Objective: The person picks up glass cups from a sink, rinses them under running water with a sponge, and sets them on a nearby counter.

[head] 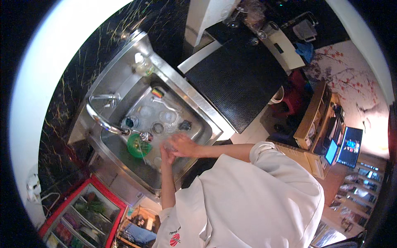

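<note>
My right hand (183, 145) and my left hand (168, 155) are close together over the near side of a stainless steel sink (203, 131). Both are blurred. Something pale and see-through may be between them, but I cannot tell what. Just left of them, a green plastic bowl (135, 145) sits under the sprayer head of the chrome faucet (102, 121). In the basin lie a clear glass (167, 117), a round glass rim (157, 127), a glass with something dark teal inside (130, 122) and a dark scouring pad (185, 125).
A striped sponge (158, 92) and a slim utensil (166, 104) lie at the basin's far side. A clear container (143, 67) stands on the sink ledge. A black textured mat (238, 80) adjoins the sink on the right. A red-framed glass-door cabinet (119, 206) is at lower left.
</note>
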Available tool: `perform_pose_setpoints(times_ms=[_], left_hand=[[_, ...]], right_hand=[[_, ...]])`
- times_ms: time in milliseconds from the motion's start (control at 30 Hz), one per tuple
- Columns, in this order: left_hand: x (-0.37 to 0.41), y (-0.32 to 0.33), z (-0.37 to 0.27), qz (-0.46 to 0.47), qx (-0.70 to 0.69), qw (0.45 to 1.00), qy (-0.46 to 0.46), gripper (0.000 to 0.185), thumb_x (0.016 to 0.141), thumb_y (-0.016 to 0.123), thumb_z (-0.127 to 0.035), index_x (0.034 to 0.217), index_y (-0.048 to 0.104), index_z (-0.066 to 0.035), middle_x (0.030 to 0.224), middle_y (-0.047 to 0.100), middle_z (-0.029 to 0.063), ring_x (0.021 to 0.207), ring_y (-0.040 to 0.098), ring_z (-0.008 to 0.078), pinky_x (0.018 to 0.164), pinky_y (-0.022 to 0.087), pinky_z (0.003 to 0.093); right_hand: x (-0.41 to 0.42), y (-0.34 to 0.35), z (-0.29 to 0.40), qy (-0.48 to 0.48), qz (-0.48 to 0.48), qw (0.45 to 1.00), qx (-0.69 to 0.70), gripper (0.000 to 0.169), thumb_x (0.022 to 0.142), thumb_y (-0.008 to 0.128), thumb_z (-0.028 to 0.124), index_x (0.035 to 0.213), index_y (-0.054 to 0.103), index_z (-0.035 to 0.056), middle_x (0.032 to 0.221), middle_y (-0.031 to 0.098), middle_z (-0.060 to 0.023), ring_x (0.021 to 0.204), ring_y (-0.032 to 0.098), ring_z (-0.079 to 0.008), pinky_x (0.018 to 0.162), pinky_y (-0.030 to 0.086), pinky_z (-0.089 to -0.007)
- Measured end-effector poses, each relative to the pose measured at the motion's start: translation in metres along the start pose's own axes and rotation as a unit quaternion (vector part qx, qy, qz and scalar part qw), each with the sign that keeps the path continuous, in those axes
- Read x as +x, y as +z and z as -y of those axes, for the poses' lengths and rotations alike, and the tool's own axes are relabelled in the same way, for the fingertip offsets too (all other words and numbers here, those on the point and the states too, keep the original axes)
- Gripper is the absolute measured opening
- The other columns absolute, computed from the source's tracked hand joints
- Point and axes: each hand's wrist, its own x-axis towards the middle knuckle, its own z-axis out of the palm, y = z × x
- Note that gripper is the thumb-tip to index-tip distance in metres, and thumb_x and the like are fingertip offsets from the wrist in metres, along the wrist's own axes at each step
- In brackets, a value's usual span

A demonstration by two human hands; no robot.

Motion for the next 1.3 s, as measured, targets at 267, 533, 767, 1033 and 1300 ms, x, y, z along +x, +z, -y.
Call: perform_pose_setpoints(times_ms=[267,533,767,1033,1300], left_hand=[[0.015,-0.013,-0.008,-0.103,0.432,0.896,0.004,0.063,0.091,0.052,-0.050,0.134,0.044,-0.005,0.132,0.052,0.0157,0.115,0.055,0.0331,0.098,0.045,0.0459],[0.029,-0.026,0.018,-0.095,0.895,0.435,0.030,0.098,0.071,0.077,-0.045,0.147,0.026,-0.011,0.138,0.045,0.0217,0.119,0.050,0.0400,0.094,0.044,0.0494],[0.061,-0.083,0.032,-0.172,0.862,0.371,0.299,0.099,0.061,0.085,-0.025,0.142,0.030,-0.008,0.136,0.046,0.0213,0.122,0.048,0.0396,0.099,0.040,0.0490],[0.029,-0.048,0.024,-0.237,0.769,0.538,0.250,0.080,0.053,0.085,-0.018,0.124,0.051,-0.001,0.124,0.056,0.0206,0.114,0.052,0.0401,0.098,0.041,0.0443],[-0.007,0.015,0.017,-0.258,0.694,0.574,0.351,0.052,0.058,0.083,-0.028,0.096,0.065,0.003,0.094,0.066,0.0192,0.088,0.061,0.0394,0.088,0.046,0.0455]], right_hand=[[-0.003,-0.057,-0.027,0.139,0.062,0.982,0.110,0.070,0.065,0.078,0.039,0.120,0.052,0.0040,0.088,0.065,-0.0204,0.079,0.064,-0.0388,0.072,0.052,-0.0451],[-0.046,-0.220,-0.117,0.271,-0.222,0.930,0.113,0.060,0.060,0.080,0.041,0.100,0.062,-0.0004,0.082,0.069,-0.0195,0.074,0.069,-0.0313,0.072,0.056,-0.0383],[0.012,-0.322,-0.285,0.287,-0.293,0.899,-0.154,0.058,0.062,0.081,0.038,0.102,0.059,0.0024,0.085,0.068,-0.0181,0.079,0.067,-0.0348,0.074,0.054,-0.0420],[0.075,-0.352,-0.389,0.396,-0.242,0.870,-0.166,0.075,0.060,0.082,0.046,0.110,0.056,-0.0029,0.100,0.066,-0.0235,0.094,0.065,-0.0366,0.084,0.053,-0.0423],[0.050,-0.314,-0.405,0.302,-0.471,0.823,-0.103,0.078,0.061,0.082,0.053,0.110,0.058,-0.0037,0.096,0.067,-0.0207,0.088,0.067,-0.0337,0.080,0.053,-0.0393]])
